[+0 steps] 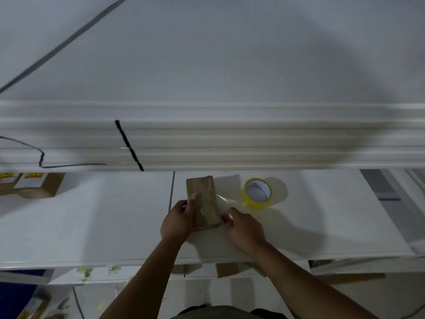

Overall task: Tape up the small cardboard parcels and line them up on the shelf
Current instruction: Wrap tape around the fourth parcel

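In the head view, a small cardboard parcel (203,202) lies flat on the white shelf (92,215), its long side running away from the person. The left hand (177,221) rests against the parcel's left edge, fingers curled round that side and the thumb laid on top, pinning it down. The right hand (245,227) sits just beside the parcel's right edge, fingers bent and pinched on a strip of clear tape (226,200). That strip stretches from the parcel's top face to a yellow-tinted tape roll (257,191), which stands near the parcel on the right. Far to the left on the same shelf, well apart from the hands, lie more cardboard parcels with yellow labels (32,184), partly cut off by a blurred white ledge (230,139) above.
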A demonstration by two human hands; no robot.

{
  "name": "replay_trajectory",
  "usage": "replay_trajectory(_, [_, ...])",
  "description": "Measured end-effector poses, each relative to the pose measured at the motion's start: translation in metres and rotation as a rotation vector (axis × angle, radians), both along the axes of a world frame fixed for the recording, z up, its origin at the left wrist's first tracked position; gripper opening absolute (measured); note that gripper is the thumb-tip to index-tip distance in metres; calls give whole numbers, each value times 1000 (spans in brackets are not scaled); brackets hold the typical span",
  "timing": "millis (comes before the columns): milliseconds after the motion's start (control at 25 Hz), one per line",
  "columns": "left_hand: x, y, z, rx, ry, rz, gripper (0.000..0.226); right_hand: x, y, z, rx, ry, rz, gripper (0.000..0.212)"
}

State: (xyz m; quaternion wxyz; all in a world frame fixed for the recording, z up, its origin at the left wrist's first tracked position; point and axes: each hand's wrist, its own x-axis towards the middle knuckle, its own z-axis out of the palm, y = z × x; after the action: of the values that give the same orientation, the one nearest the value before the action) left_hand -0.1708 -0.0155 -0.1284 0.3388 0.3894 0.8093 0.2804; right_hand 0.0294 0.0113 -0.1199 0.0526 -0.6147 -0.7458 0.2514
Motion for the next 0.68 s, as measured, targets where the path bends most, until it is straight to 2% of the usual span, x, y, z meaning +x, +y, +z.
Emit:
replay_trajectory(120, [-2, -2, 3, 3, -60, -4, 69, 8, -5, 1, 55, -160, 25, 32])
replay_trajectory(280, [-7, -14, 9, 112, -296, 52, 75, 16, -6, 14, 117, -342, 40, 49])
replay_trajectory(320, [-7, -18, 8, 133, -308, 54, 76, 18, -6, 17, 136, -328, 7, 50])
replay_trajectory(400, [-3, -23, 6, 162, -276, 32, 73, 19, -6, 21, 251, -139, -35, 40])
replay_trajectory(480, [1, -23, 4, 179, -242, 29, 66, 14, -1, 21, 379, 77, 25, 33])
replay_trajectory(520, [2, -22, 5, 181, -233, 34, 64, 11, 6, 21, 388, 124, 72, 38])
replay_trajectory(600, [1, -22, 7, 183, -230, 64, 61, 10, 21, 19, 280, 167, 108, 41])
replay_trajectory(680, [-5, -26, 8, 211, -236, 156, 59, 16, 32, 14, 161, 155, 137, 35])
